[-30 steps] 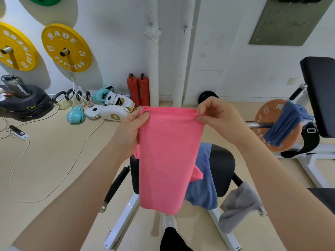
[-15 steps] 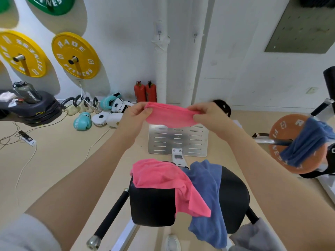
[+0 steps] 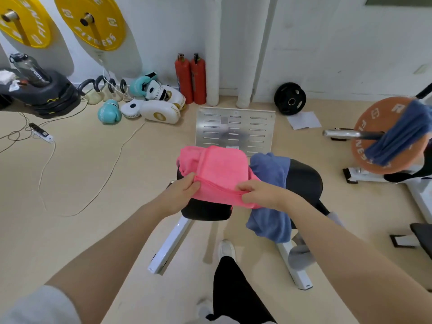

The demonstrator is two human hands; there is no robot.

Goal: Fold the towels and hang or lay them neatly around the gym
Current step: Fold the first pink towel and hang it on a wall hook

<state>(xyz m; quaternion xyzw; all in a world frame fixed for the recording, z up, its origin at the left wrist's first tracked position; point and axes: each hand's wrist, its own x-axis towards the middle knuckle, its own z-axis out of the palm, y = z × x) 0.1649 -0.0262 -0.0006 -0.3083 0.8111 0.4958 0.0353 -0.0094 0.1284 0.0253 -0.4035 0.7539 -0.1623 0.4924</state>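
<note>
A folded pink towel (image 3: 222,169) lies spread over the black padded seat (image 3: 304,181) of a bench. My left hand (image 3: 182,190) pinches its near left corner and my right hand (image 3: 259,195) pinches its near right corner. A second, crumpled pink towel (image 3: 187,157) pokes out beneath it at the far left. A blue towel (image 3: 268,174) drapes over the seat's middle and hangs down the front. A grey towel (image 3: 301,256) hangs low at the bench's right leg. Another blue towel (image 3: 402,134) hangs over a barbell sleeve in front of an orange plate (image 3: 364,127).
Boxing gloves and pads (image 3: 152,104) lie by the back wall, with two red extinguishers (image 3: 190,78) beside them. A metal footplate (image 3: 236,129) lies beyond the bench. Cables and a power strip (image 3: 42,133) cross the floor at left. My foot (image 3: 226,249) stands by the white bench frame (image 3: 170,244).
Both hands came down from chest height and towards me, laying the folded pink towel flat over the crumpled pink towel on the seat. The view tilted downwards.
</note>
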